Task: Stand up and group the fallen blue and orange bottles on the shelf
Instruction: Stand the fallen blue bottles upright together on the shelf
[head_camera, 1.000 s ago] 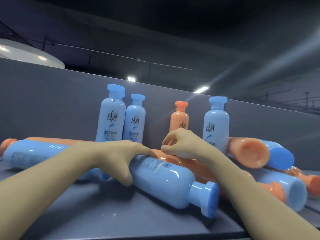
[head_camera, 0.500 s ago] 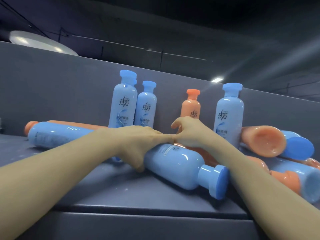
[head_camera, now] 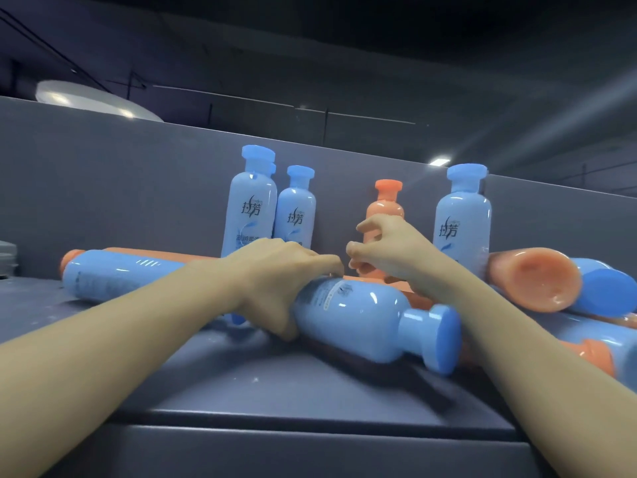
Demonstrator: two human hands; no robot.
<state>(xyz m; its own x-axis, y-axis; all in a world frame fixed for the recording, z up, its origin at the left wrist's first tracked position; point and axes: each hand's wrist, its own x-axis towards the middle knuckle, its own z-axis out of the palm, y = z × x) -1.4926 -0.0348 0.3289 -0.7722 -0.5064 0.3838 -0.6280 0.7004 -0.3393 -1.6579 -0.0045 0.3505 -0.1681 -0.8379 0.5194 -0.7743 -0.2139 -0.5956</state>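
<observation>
Two hands on fallen bottles

Shelf (head_camera: 275, 384) carries everything. At 6 o'clock a fallen blue bottle (head_camera: 362, 322) lies, gripped at its base by the left hand (head_camera: 275, 277). Right hand (head_camera: 386, 250), fingers curled, seems to pinch the standing orange bottle (head_camera: 386, 205) at 12 o'clock.

Glossy smooth plastic on blue bottles (head_camera: 358, 319) and orange bottles (head_camera: 537, 282), sharp highlights, printed labels; matt grey shelf (head_camera: 241, 384), lightly scuffed and dusty; same matt finish on back panel (head_camera: 103, 188).
</observation>
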